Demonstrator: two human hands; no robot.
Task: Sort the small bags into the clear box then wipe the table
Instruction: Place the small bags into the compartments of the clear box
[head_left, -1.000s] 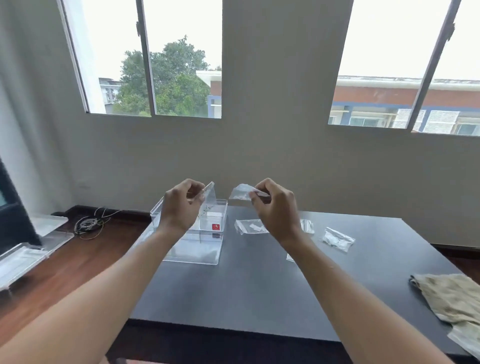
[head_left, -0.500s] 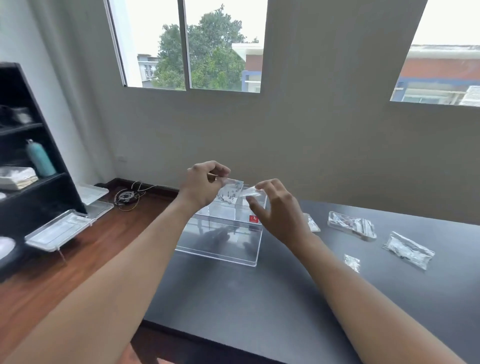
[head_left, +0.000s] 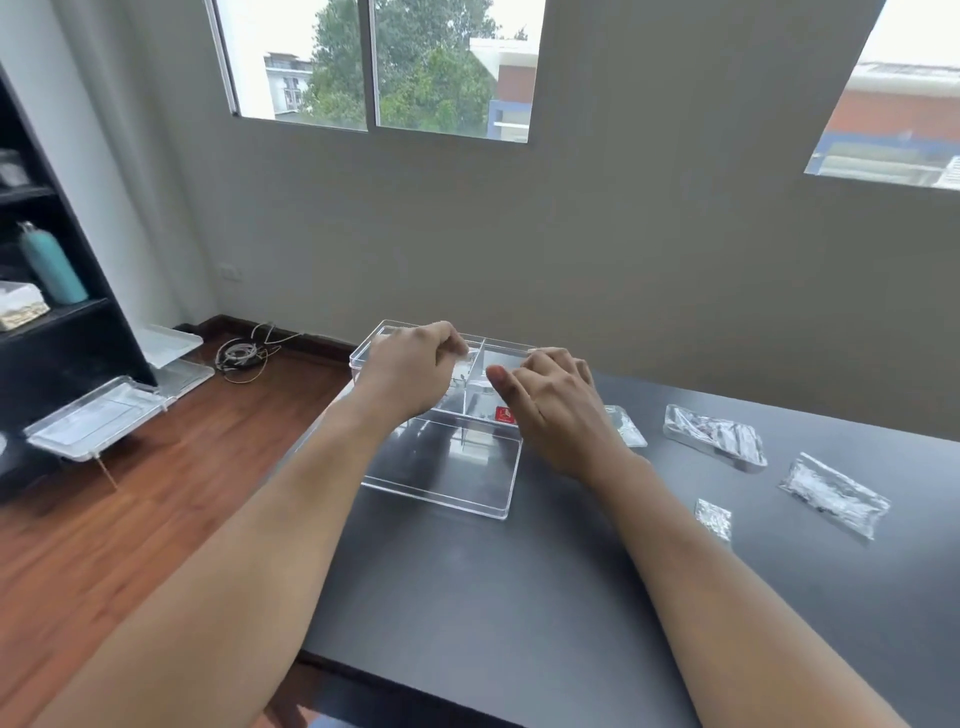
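- Left hand (head_left: 410, 376) pinches a small bag (head_left: 461, 370) over the clear box (head_left: 441, 467); a loose grip could drop it outside.
- Right hand (head_left: 556, 410) half-open; contents unclear.

Both hands lower vs 1 s ago, now right over clear box (head_left: 441, 457) instead of held up in front of wall. Left hand (head_left: 410, 371) sits over left compartments, small bag (head_left: 461, 370) dipping inside. Right hand (head_left: 558, 402) fingers more spread, its bag no longer clearly visible. Rag gone out of frame; shelf now in view.
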